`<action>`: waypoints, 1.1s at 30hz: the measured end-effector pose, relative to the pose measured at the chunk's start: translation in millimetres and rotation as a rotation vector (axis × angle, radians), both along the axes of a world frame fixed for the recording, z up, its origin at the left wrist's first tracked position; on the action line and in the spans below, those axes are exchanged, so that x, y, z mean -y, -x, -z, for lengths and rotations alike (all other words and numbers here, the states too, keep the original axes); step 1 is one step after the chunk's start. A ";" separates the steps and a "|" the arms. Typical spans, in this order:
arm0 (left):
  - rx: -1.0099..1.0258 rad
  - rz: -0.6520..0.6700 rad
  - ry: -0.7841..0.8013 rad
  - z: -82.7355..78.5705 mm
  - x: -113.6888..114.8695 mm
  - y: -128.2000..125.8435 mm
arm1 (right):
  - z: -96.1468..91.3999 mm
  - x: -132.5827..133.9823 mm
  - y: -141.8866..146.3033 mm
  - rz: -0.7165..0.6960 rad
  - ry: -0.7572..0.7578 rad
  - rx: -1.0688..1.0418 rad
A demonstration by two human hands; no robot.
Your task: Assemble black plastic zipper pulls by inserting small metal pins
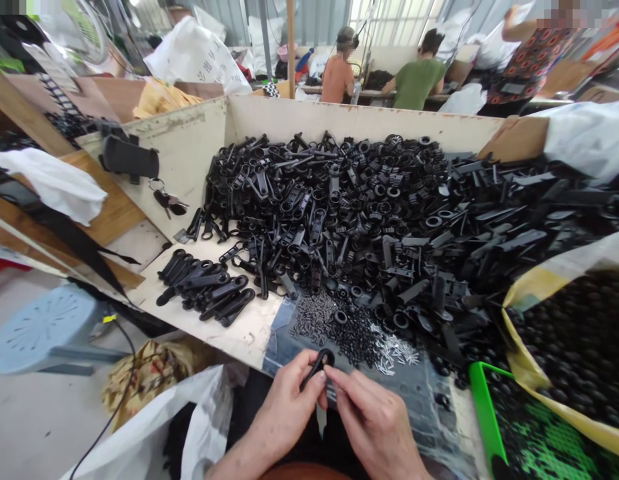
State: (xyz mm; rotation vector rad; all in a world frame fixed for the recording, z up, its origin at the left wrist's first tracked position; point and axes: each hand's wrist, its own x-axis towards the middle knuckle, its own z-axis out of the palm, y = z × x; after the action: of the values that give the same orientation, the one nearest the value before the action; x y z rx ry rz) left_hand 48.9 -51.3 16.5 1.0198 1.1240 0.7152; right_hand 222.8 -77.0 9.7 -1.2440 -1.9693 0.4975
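Note:
My left hand [294, 393] is closed around a black plastic part [325, 359] with a ring-shaped end, held above the near edge of the bench. My right hand [377, 417] meets it from the other side, its thumb and fingers pinched at the ring; anything small between those fingertips is hidden. A pale pointed sliver [321, 421] shows below the left thumb, its kind unclear. Just beyond the hands lie small grey pellet-like pieces [312, 317], tiny black pieces [357, 340] and short silvery pins [394, 350]. Finished-looking black handle-like parts [209, 283] lie in a row to the left.
A big heap of black plastic parts [309, 193] fills the walled bench [359, 115]. At right are a yellow-rimmed sack [519, 340] of round black pieces and a green tray [484, 407]. A blue stool [44, 327] stands left. Several people work beyond the back wall.

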 end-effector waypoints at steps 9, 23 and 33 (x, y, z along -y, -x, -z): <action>0.034 -0.040 0.036 11.0 -0.5 5.0 | -1.3 7.9 -16.3 0.001 0.120 0.040; 0.095 -0.076 0.105 16.6 3.8 1.8 | 11.9 3.1 -9.7 -0.065 0.149 0.319; 0.085 -0.140 0.162 20.6 3.8 -5.8 | 9.0 -1.1 -0.3 -0.026 -0.055 0.783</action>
State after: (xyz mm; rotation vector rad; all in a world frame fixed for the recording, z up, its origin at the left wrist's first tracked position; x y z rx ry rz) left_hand 54.7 -55.1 -4.1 0.7728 1.1673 0.7590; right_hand 223.1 -75.8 0.7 -1.5212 -2.6092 -0.0662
